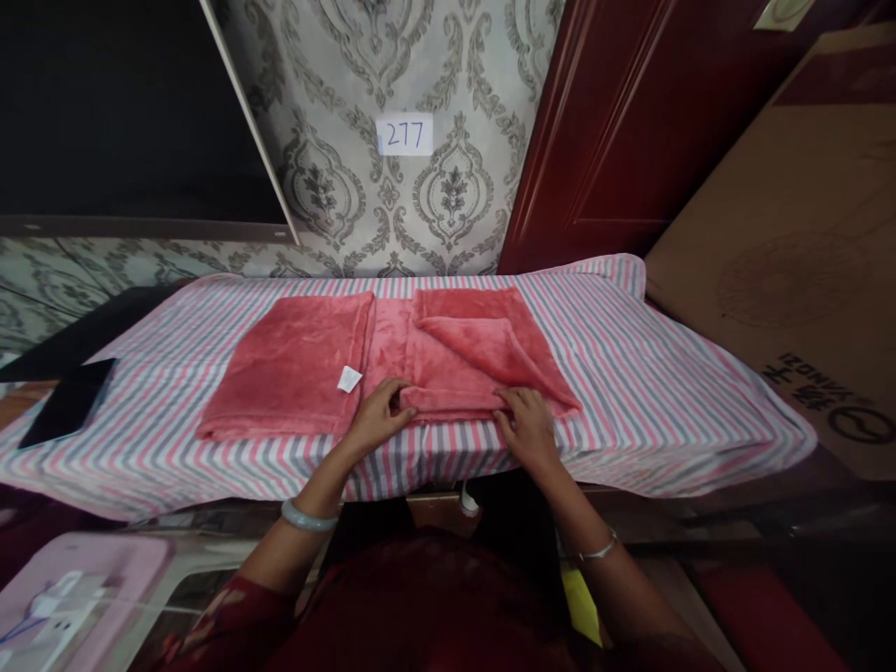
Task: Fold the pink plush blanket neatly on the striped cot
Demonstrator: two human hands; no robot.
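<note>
A coral-pink plush blanket (294, 364) lies folded on the striped cloth, its left and right parts turned inward with a lighter strip showing between them. On the right part, a top layer is folded back diagonally. My left hand (382, 413) pinches the near edge of that right part at its inner corner. Farther right, my right hand (530, 427) grips the same near edge, thumb below and fingers on top. A white label (348, 379) sticks out from the left part, close to my left hand.
The striped cloth (630, 401) covers a long table against a patterned wall. A dark phone (66, 403) lies at the left end. A large cardboard box (791, 215) stands at the right, and a black screen (133, 112) is at the back left.
</note>
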